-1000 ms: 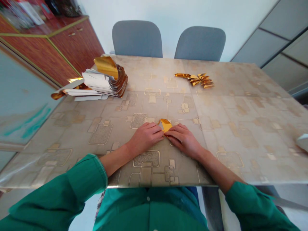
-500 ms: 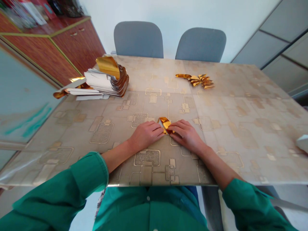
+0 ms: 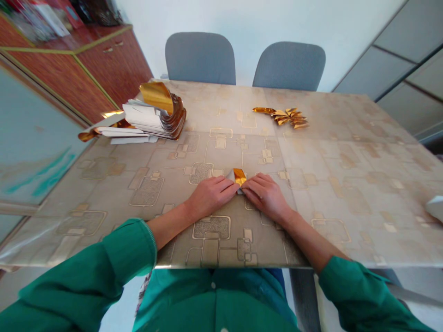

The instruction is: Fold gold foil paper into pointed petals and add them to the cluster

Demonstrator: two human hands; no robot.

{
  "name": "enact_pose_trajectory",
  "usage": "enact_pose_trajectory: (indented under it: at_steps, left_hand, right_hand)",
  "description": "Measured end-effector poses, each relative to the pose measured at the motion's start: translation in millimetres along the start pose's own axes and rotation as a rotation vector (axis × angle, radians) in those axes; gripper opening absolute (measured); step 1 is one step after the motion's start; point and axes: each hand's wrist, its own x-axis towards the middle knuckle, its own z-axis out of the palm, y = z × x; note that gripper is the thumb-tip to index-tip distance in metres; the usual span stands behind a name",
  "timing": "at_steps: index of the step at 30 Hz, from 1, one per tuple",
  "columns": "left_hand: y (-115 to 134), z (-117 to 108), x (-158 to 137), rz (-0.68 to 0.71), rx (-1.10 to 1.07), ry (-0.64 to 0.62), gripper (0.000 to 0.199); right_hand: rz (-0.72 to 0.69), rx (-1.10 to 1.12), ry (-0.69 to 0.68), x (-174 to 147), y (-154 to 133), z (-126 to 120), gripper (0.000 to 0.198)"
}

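Note:
A small sheet of gold foil paper (image 3: 239,176), partly folded, sits between my hands near the table's front middle. Its shiny gold side and its pale back both show. My left hand (image 3: 218,190) grips the paper's left side with the fingers closed. From the other side, my right hand (image 3: 265,192) pinches the right part, its thumb and fingertips near those of the left. The fingers cover the lower part of the paper. Farther back, to the right, lie several folded gold paper pieces (image 3: 290,118) in a fanned cluster.
A thick stack of gold paper with white backs (image 3: 152,115) rests at the table's far left. The table (image 3: 332,175) wears a patterned plastic cover. Two grey chairs (image 3: 200,57) stand behind it, a wooden cabinet (image 3: 107,64) at the left. Something white (image 3: 435,207) lies at the right edge.
The gold paper between my hands has changed shape: more of its pale back shows at the left. My fingertips have drawn slightly closer together. The stack and the folded pieces stay put.

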Motion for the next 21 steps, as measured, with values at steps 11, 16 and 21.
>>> enact_pose_trajectory:
  at_steps: [11,16,21]
  left_hand:
    - [-4,-10,-4,0.007,-0.040,0.064,0.017]
    - [-4,-13,-8,0.023,-0.077,0.046,0.017]
    - [-2,-14,-16,0.061,-0.139,-0.048,0.021]
  right_hand:
    - [-0.153,-0.061,-0.039,-2,7,-12,0.021]
    - [-0.189,-0.119,-0.031,0,3,-10,0.022]
    - [-0.238,-0.093,-0.084,-4,6,-7,0.023]
